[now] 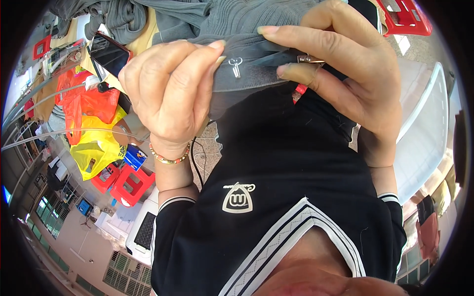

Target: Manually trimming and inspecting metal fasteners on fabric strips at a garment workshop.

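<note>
Your black shirt (286, 172) hangs beneath both hands; left hand (168, 93) pinches grey garment (247, 24) beside its zipper pull (236, 66), right hand (345, 74) pinches small scissors (296, 59), trimming seemingly unfinished

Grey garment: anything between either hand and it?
Nothing visible. Left hand pinches the grey garment beside its zipper pull; right hand grips the fabric directly, with a small metal clip at its fingertips.
</note>
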The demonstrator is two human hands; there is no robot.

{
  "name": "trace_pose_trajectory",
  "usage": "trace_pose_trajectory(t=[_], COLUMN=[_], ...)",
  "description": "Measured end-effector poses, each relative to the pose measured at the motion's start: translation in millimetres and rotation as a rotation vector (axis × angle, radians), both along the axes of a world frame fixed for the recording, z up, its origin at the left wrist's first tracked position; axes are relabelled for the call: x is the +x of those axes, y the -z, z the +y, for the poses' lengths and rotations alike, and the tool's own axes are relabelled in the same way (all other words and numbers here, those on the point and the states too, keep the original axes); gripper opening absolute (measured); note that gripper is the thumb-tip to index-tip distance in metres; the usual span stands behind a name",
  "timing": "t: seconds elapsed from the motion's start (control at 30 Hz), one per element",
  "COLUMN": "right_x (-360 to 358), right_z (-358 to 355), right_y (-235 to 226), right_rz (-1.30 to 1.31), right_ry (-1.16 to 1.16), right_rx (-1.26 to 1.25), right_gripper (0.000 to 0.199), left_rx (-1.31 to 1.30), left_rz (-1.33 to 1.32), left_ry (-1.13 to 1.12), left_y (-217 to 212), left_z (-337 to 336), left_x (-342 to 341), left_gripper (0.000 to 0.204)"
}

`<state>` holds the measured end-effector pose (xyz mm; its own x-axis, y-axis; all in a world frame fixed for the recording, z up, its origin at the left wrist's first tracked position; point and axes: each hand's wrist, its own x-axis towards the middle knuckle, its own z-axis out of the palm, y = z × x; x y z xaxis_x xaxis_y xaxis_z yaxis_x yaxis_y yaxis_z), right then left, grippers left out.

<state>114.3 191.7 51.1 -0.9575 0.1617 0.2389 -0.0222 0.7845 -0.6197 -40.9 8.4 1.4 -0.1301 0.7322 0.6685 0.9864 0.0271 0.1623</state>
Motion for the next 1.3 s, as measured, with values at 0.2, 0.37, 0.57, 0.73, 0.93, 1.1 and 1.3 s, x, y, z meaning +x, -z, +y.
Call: trace_pose_trajectory(t=[0.2, 0.37, 0.57, 0.73, 0.93, 1.1, 1.3], right_x=[-6.4, -9.5, -12.2, -14.3, -21.4, -4.9, 8.9], right_z=[-5.4, -7.6, -9.7, -11.0, -19.4, -13.1, -4.1], right_y=[-4.0, -6.5, -8.4, -9.1, -24.6, -5.6, -7.2], right_rz=[-0.040, -0.049, -0.010, 0.040, -0.111, -0.044, -0.046], right_ry=[-0.014, -0.024, -0.036, -0.038, 0.131, 0.192, 0.296], right_rx=[0.022, 0.043, 0.073, 0.092, -0.046, -0.232, -0.335], right_gripper=[0.034, 0.031, 0.026, 0.023, 0.018, 0.019, 0.026], left_rx=[0.025, 0.019, 0.011, 0.018, 0.030, 0.051, -0.143], left_rz=[-0.022, -0.076, -0.111, -0.115, -0.110, -0.208, -0.261], left_ry=[-0.002, 0.026, 0.066, 0.051, 0.071, 0.074, 0.097], left_y=[6.2, 6.1, 5.9, 4.0, -1.0, -3.6, -18.9], left_z=[-2.4, -5.0, -6.9, -6.9, -3.5, -3.5, 1.9], left_x=[-0.6, -2.8, -5.6, -2.3, 0.0, 3.2, 16.1], left_gripper=[0.022, 0.020, 0.021, 0.021, 0.019, 0.016, 0.031])
